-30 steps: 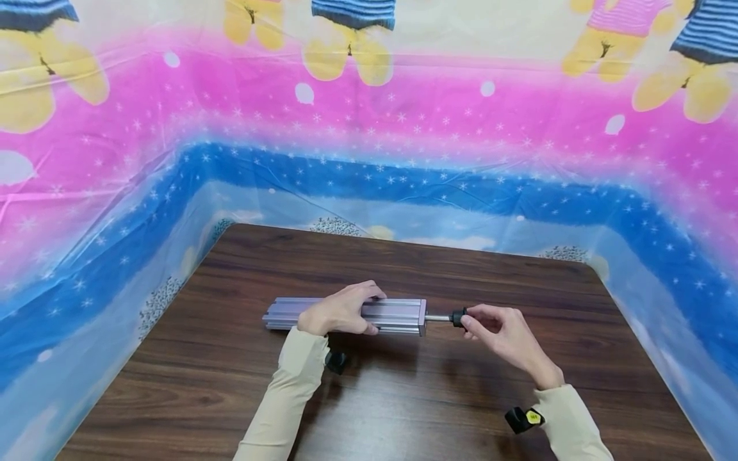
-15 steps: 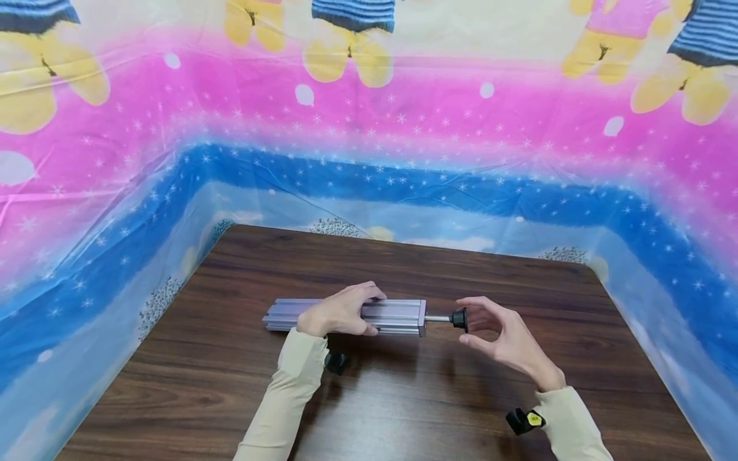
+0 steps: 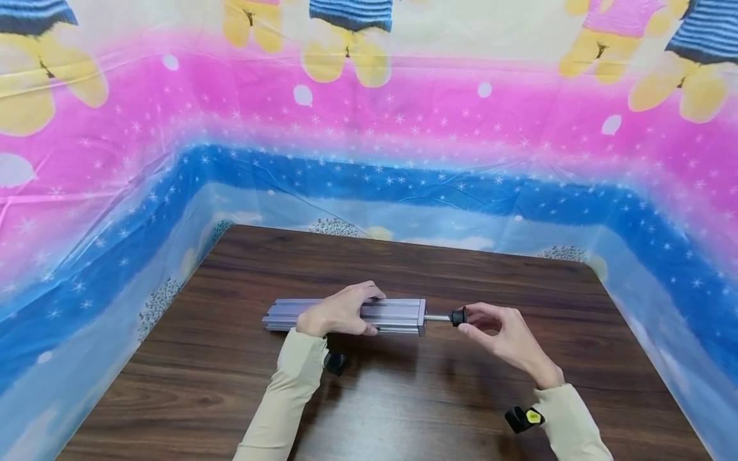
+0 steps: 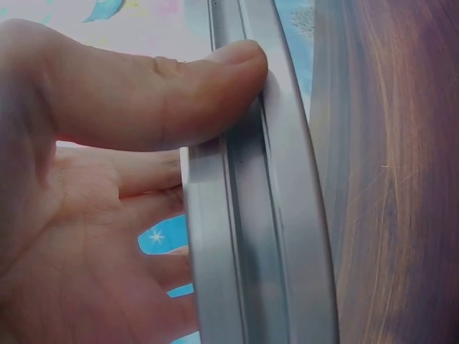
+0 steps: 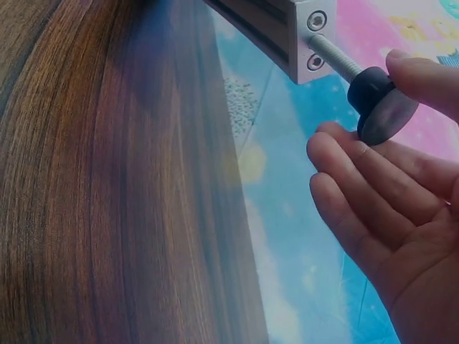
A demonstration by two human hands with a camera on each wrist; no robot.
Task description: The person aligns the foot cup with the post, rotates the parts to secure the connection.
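A silver aluminium profile (image 3: 398, 314) with long grooves lies lengthwise from left to right over the table. My left hand (image 3: 337, 310) grips it around the middle. In the left wrist view the thumb (image 4: 165, 100) presses along a groove, with the fingers on the far side. From the end plate (image 5: 303, 43), beside two screws, a threaded rod (image 5: 333, 57) sticks out to a black levelling foot (image 5: 380, 107). My right hand (image 3: 510, 333) pinches this foot between thumb and fingertips at its rim; the palm faces it, apart from its flat base.
Beneath the hands is a dark wood-grain table (image 3: 230, 384). A printed pink and blue cloth (image 3: 369, 160) rises behind it and along both sides. Black wrist cameras (image 3: 336, 363) hang under the cream sleeves (image 3: 567, 419).
My right thumb and fingers came off the levelling foot half a second ago and spread apart; now they have closed back onto it. The left hand and the profile have stayed put.
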